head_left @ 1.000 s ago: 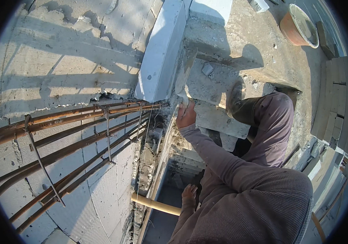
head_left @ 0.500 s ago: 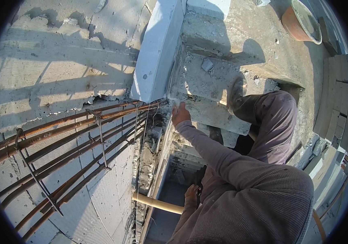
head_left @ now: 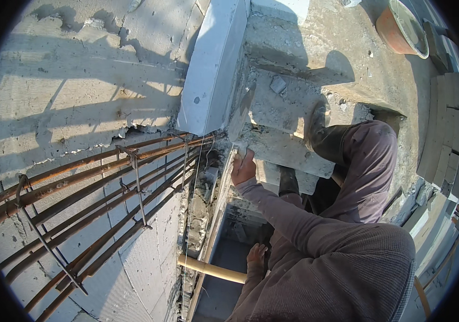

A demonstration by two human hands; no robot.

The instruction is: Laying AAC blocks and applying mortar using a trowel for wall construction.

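On a sunlit concrete roof beside rusty rebar [head_left: 95, 198], the right hand [head_left: 243, 169] gripped a trowel [head_left: 240, 115]; the left hand [head_left: 256, 253] grasped a wooden handle [head_left: 210, 269].

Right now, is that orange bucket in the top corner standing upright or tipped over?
Upright. The orange bucket stands on the concrete slab with its round rim facing up; pale material shows inside, though how full it is cannot be told.

Right hand [head_left: 243, 168] holds a trowel [head_left: 240, 115] against the white block [head_left: 210, 70]; left hand [head_left: 256, 253] on a wooden handle [head_left: 210, 268]
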